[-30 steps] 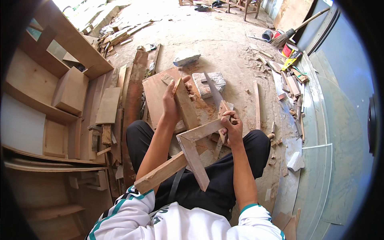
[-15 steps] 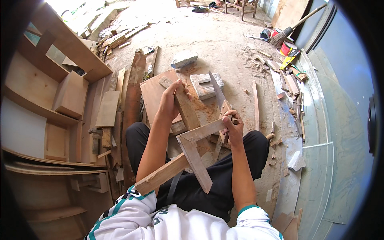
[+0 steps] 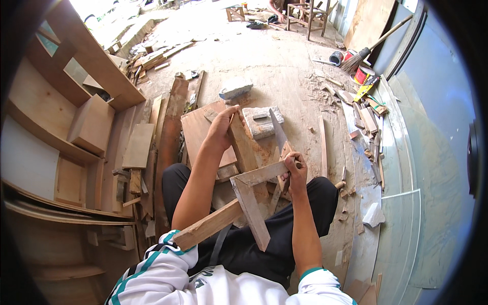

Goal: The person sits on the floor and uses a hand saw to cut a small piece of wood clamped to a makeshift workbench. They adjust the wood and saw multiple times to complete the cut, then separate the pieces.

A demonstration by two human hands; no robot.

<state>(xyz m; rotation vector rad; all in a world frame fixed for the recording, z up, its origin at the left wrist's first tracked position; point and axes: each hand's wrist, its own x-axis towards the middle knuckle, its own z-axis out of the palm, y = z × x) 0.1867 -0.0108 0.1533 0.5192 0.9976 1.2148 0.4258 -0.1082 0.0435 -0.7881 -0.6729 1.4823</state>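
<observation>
My left hand [image 3: 221,128] is closed round the far end of a wooden bar [image 3: 243,147], which runs back toward my lap. In my right hand [image 3: 297,172] are the handle of a hand saw [image 3: 279,133], its blade pointing away from me, and one arm of an L-shaped wooden piece [image 3: 251,208] with a slanted corner joint. That L-shape lies across a second bar [image 3: 206,226], whose near end reaches my left sleeve. Where the two bars meet is hidden behind the L-shape, so I cannot tell if they are joined.
A pale stone block [image 3: 264,122] and a brown board [image 3: 203,132] lie ahead of my knees. Wooden cabinets [image 3: 91,122] stand left. Offcuts [image 3: 373,122], glass sheets [image 3: 401,229] and a broom [image 3: 353,62] are right. Another person's arm [image 3: 277,10] shows by a wooden chair frame [image 3: 307,18].
The bar in my left hand has swung slightly and its far end sits a little to the right. The L-shape and saw have shifted slightly toward me, still in my right hand.
</observation>
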